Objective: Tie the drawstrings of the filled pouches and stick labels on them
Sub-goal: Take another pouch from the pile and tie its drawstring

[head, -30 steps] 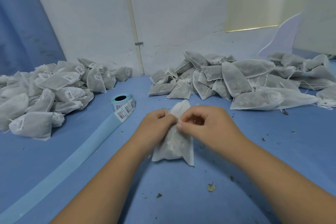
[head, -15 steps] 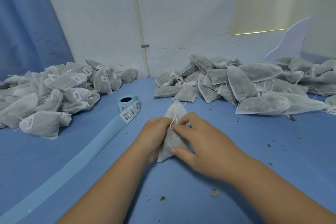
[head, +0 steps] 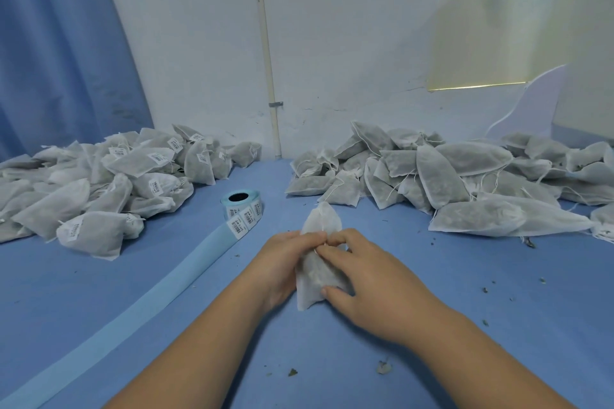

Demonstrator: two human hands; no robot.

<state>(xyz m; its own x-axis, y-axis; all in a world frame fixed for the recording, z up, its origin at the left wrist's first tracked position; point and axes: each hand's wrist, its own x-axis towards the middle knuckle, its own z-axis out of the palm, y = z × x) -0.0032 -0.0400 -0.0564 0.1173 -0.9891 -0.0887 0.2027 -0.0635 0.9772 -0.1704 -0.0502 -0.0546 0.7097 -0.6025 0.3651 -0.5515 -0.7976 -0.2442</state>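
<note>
A white filled pouch (head: pixel 320 271) lies on the blue table (head: pixel 498 325) in front of me, its gathered neck pointing away. My left hand (head: pixel 282 262) grips the pouch's left side at the neck. My right hand (head: pixel 362 279) lies over its right side, fingertips pinching the thin white drawstring (head: pixel 323 226) at the neck and thumb pressing the pouch's lower part. A roll of barcode labels (head: pixel 244 209) stands to the left beyond my hands, its blue backing strip (head: pixel 139 305) trailing toward me.
A heap of labelled pouches (head: pixel 99 183) covers the table's left side. A heap of unlabelled pouches with loose strings (head: pixel 448 176) fills the right side along the white wall. Small herb crumbs (head: pixel 383 367) dot the table near my arms.
The pouch has turned from lying wide to narrow, neck cinched. My right hand has come down over its right side, thumb low on it. The view has tilted upward.
</note>
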